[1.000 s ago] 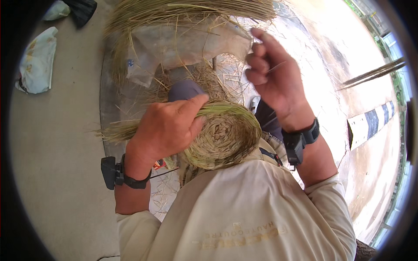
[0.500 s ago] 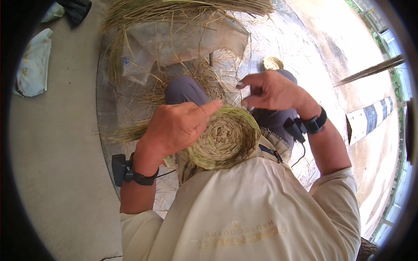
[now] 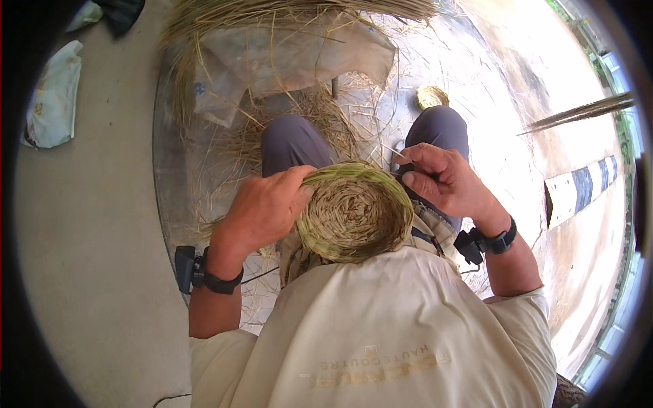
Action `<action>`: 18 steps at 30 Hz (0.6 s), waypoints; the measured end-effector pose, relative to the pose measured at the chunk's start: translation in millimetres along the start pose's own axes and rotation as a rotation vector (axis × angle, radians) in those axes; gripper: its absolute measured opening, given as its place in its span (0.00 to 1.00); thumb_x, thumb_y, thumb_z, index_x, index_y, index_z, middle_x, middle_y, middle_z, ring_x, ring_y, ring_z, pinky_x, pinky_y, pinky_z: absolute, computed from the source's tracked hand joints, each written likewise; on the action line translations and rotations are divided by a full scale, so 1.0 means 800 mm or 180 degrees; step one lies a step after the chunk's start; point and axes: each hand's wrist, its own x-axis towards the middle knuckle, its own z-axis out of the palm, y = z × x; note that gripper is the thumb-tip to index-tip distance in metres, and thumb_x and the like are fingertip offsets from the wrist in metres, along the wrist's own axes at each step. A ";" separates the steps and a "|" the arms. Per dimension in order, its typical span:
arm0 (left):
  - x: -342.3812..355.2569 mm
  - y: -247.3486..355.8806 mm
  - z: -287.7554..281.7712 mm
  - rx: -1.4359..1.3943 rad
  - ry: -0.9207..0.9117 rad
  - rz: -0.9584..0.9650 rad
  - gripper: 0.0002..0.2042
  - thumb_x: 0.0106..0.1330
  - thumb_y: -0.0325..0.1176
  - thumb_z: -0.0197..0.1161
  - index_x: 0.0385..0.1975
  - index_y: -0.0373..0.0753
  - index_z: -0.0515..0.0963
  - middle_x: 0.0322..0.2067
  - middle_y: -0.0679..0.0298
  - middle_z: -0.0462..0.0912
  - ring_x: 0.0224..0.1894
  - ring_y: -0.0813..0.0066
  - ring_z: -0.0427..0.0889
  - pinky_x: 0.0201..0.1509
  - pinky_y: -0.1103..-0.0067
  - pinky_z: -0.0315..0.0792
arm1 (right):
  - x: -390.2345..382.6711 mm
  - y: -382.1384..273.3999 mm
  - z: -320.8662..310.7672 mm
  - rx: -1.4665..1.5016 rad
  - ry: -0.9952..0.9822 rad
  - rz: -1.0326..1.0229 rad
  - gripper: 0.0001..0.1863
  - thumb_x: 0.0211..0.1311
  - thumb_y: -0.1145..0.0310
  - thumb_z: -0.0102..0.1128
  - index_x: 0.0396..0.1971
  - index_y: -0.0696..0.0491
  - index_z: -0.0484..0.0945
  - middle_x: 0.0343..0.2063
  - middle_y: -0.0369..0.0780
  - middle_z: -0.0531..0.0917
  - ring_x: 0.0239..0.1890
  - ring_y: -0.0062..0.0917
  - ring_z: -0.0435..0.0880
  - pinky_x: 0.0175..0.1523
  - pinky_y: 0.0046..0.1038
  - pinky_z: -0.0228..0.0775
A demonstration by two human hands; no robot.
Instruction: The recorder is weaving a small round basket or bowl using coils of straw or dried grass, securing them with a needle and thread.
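Observation:
A round, shallow woven straw basket (image 3: 355,214) rests in my lap, with its hollow side up. Its coiled base is tan and its rim greener. My left hand (image 3: 262,211) is closed on the left edge of the rim, thumb toward the inside. Just off the right edge, my right hand (image 3: 449,183) is pinched, thumb and forefinger close together. A thin pale sliver shows at those fingertips, too small to name for certain.
A long bundle of straw (image 3: 299,13) lies at the far side over a cloudy plastic sheet (image 3: 292,58). Loose stalks (image 3: 320,115) litter the ground sheet. Beyond my right knee sits a small woven piece (image 3: 432,96). A white bag (image 3: 56,98) lies at left.
My left hand has gone from a pointing finger over the far rim to a hold on the left rim. My right hand has come down nearer the basket, its fingers drawn closer together.

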 end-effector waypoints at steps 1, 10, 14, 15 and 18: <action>-0.002 0.001 0.002 -0.0069 0.0009 -0.0079 0.15 0.72 0.29 0.63 0.55 0.32 0.78 0.40 0.45 0.88 0.40 0.44 0.88 0.41 0.59 0.81 | 0.000 0.007 0.001 0.0050 0.0016 0.0022 0.13 0.72 0.73 0.66 0.53 0.58 0.81 0.23 0.35 0.77 0.25 0.14 0.72 0.32 0.25 0.65; -0.006 0.008 0.040 -0.0301 0.0841 -0.0003 0.13 0.71 0.26 0.61 0.53 0.32 0.78 0.40 0.43 0.86 0.41 0.41 0.87 0.43 0.61 0.81 | 0.043 0.023 -0.016 0.1330 0.0457 0.1127 0.11 0.75 0.68 0.64 0.50 0.56 0.82 0.25 0.27 0.76 0.25 0.08 0.68 0.27 0.17 0.58; 0.001 0.025 0.024 -0.0155 0.0730 0.0080 0.13 0.71 0.26 0.62 0.53 0.32 0.78 0.41 0.44 0.86 0.41 0.41 0.87 0.42 0.61 0.81 | 0.129 -0.025 -0.009 0.2342 0.0641 0.1305 0.12 0.77 0.64 0.62 0.49 0.56 0.80 0.26 0.28 0.74 0.21 0.08 0.64 0.21 0.16 0.49; 0.006 0.024 0.023 -0.0138 0.0674 0.0126 0.13 0.70 0.26 0.62 0.53 0.32 0.78 0.42 0.44 0.86 0.42 0.41 0.87 0.42 0.62 0.81 | 0.152 -0.046 0.001 0.2344 0.0677 0.1281 0.11 0.77 0.66 0.62 0.50 0.57 0.80 0.28 0.29 0.75 0.21 0.09 0.64 0.21 0.16 0.51; 0.006 0.026 0.013 0.0210 0.0376 0.0018 0.15 0.71 0.31 0.63 0.55 0.37 0.78 0.43 0.49 0.88 0.42 0.47 0.88 0.41 0.60 0.83 | 0.182 -0.075 0.061 -0.1467 -0.0007 -0.2221 0.14 0.59 0.69 0.68 0.44 0.56 0.81 0.37 0.42 0.81 0.33 0.31 0.83 0.34 0.31 0.75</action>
